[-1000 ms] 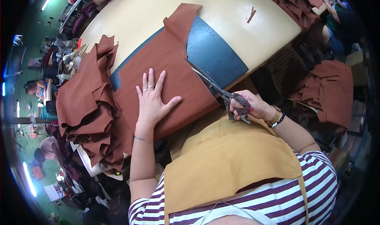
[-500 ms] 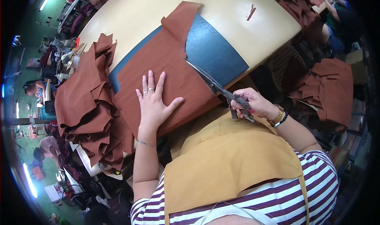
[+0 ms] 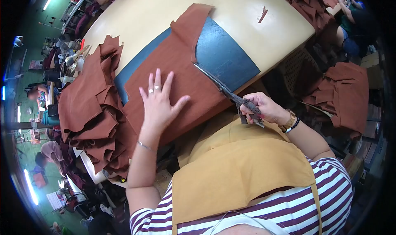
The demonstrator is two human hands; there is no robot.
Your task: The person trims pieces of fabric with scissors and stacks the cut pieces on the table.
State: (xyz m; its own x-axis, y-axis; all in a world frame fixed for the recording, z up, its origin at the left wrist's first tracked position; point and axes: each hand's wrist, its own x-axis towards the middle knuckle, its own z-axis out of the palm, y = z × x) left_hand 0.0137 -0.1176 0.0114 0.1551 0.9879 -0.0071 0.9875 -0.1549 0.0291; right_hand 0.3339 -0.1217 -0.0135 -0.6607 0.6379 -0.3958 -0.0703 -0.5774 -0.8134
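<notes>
A rust-brown piece of fabric [image 3: 165, 61] lies over a dark blue mat [image 3: 227, 49] on the pale table. My left hand [image 3: 160, 100] is over the fabric with its fingers spread, holding nothing; whether the palm presses on the cloth I cannot tell. My right hand [image 3: 264, 108] grips a pair of scissors [image 3: 220, 86] by wrapped handles. The scissor blades point up and left along the right edge of the fabric, their tips at its inner corner. The blades look closed or nearly so.
A heap of brown fabric [image 3: 88, 98] hangs over the table's left side. More cut pieces [image 3: 340, 96] are stacked on the right, and another pile [image 3: 299, 3] sits at the far right corner. A small brown scrap [image 3: 262, 15] lies on the table [image 3: 239, 5]. Other people work around it.
My left forearm has swung a little outward to the left, and the left hand looks slightly lifted or shifted. My right hand and the scissors have hardly moved.
</notes>
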